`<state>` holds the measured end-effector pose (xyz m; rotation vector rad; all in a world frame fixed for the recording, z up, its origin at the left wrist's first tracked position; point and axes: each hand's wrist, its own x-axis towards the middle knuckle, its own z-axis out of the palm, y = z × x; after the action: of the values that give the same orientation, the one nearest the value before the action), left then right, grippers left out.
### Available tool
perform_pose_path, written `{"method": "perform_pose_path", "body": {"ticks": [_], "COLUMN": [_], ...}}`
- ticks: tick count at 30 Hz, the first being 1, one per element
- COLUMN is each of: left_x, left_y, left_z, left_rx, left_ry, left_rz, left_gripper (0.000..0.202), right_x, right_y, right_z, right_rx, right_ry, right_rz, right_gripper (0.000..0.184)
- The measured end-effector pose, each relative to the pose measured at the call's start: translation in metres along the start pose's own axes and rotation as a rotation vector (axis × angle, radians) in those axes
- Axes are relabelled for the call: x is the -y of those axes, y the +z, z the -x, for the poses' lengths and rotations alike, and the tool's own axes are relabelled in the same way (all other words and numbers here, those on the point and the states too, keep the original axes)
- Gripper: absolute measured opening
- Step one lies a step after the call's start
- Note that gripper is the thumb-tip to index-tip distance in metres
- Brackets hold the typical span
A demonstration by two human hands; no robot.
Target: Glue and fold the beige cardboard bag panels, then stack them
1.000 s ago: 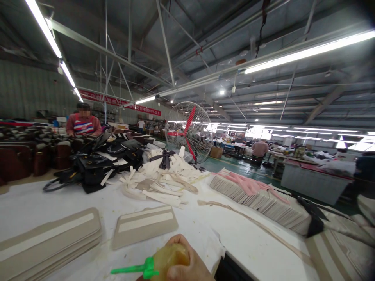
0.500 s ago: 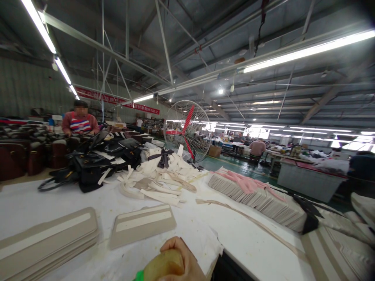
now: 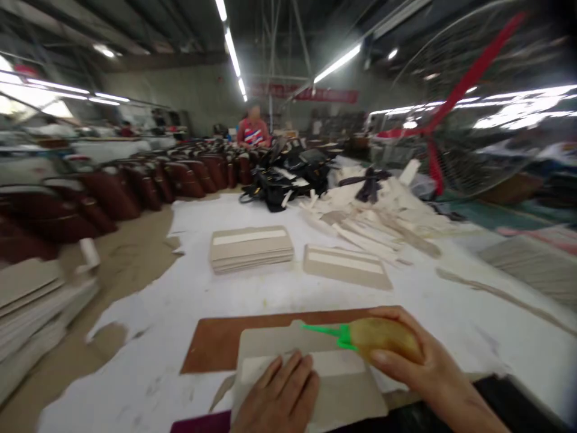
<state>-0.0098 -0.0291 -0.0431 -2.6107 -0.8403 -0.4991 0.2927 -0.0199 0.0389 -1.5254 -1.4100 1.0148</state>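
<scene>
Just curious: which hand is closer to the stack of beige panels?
Left. The left hand rests nearside of the stack; the right hand, gripping a bottle, sits farther right.

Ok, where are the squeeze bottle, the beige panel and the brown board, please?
squeeze bottle (image 3: pixel 383 340): head view, amber body.
beige panel (image 3: pixel 270 346): head view, upper left part.
brown board (image 3: pixel 211 349): head view, left half.

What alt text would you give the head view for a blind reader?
A person's left hand rests flat on a beige card piece lying on a brown board, while the right hand holds a yellowish squeeze bottle whose green nozzle points over it. Similar pieces lie stacked behind.
</scene>
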Motion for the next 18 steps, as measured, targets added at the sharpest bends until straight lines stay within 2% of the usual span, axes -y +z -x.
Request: {"method": "perform_pose_path", "body": {"ticks": [1, 3, 5, 7, 10, 13, 15, 18], "left_x": [0.0, 0.0, -0.001, -0.003, -0.005, -0.007, -0.01, -0.012], "left_y": [0.0, -0.007, -0.02, -0.031, -0.036, -0.03, -0.026, -0.023], "left_z": [-0.001, -0.006, -0.014, -0.019, -0.02, -0.017, -0.016, -0.015], "left_rx": [0.059, 0.143, 0.217, 0.251, 0.212, 0.136, 0.118, 0.122], "left_ry": [0.022, 0.021, -0.002, -0.018, -0.023, -0.033, -0.033, -0.028], "left_rz": [-0.007, 0.068, 0.133, 0.176, 0.179, 0.128, 0.095, 0.066], "left_gripper": [0.044, 0.069, 0.077, 0.075, 0.07, 0.065, 0.064, 0.064], "right_x": [-0.006, -0.018, -0.023, -0.018, 0.001, 0.021, 0.028, 0.031], "right_y": [-0.004, -0.009, -0.007, 0.001, 0.017, 0.032, 0.039, 0.048], "right_z": [-0.003, -0.008, -0.011, -0.011, -0.014, -0.022, -0.029, -0.038], "right_rx": [0.0, -0.047, -0.098, -0.09, -0.042, -0.012, 0.046, 0.066], "right_ry": [0.006, -0.022, -0.067, -0.097, -0.112, -0.141, -0.147, -0.161], "right_rz": [0.068, 0.19, 0.284, 0.331, 0.346, 0.411, 0.467, 0.508], "right_gripper": [0.06, 0.06, 0.059, 0.058, 0.056, 0.054, 0.056, 0.056]}}
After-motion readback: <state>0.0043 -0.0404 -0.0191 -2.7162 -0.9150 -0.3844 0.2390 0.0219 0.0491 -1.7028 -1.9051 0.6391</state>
